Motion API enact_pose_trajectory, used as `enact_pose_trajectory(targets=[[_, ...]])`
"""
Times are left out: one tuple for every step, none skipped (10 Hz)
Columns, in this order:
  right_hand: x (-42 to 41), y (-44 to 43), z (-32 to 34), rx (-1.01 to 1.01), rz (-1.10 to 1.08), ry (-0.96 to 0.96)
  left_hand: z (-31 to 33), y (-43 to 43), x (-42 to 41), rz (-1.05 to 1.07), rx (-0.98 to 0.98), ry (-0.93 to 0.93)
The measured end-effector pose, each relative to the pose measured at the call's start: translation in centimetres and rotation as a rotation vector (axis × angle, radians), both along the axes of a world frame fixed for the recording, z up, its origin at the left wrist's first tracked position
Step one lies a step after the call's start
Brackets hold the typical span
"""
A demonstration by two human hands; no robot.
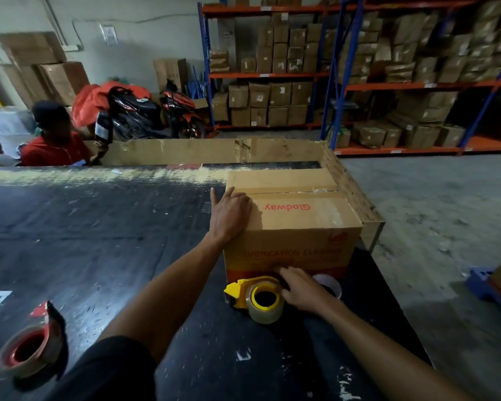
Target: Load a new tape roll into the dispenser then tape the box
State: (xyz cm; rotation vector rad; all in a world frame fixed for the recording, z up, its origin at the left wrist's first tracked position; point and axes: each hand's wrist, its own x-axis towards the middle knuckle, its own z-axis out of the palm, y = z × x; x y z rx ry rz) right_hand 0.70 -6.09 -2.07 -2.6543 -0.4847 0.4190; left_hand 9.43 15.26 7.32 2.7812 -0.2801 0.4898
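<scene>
A brown cardboard box (298, 218) printed "Glodway" in red stands on the dark table (99, 241), its top flaps closed with clear tape along the seam. My left hand (230, 212) lies flat on the box's near left top corner. In front of the box lies a yellow tape dispenser (255, 293) holding a clear tape roll. My right hand (304, 287) rests against the dispenser's right side, fingers spread and touching it without a closed grip. A clear empty tape core (330, 282) sits just behind my right hand.
A red dispenser with a tape roll (31, 348) lies at the table's near left. A cardboard wall (214, 151) edges the table's far and right sides. A person in red (55, 140) sits beyond the far left. Shelves of boxes (359, 68) and motorbikes (156, 111) stand behind.
</scene>
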Motion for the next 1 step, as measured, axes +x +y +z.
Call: enact_pose_trajectory(targets=[[-3.82,-2.50,1.08,0.014,-0.011,-0.057,-0.70,0.46,-2.51,-0.098,-0.001,-0.123]])
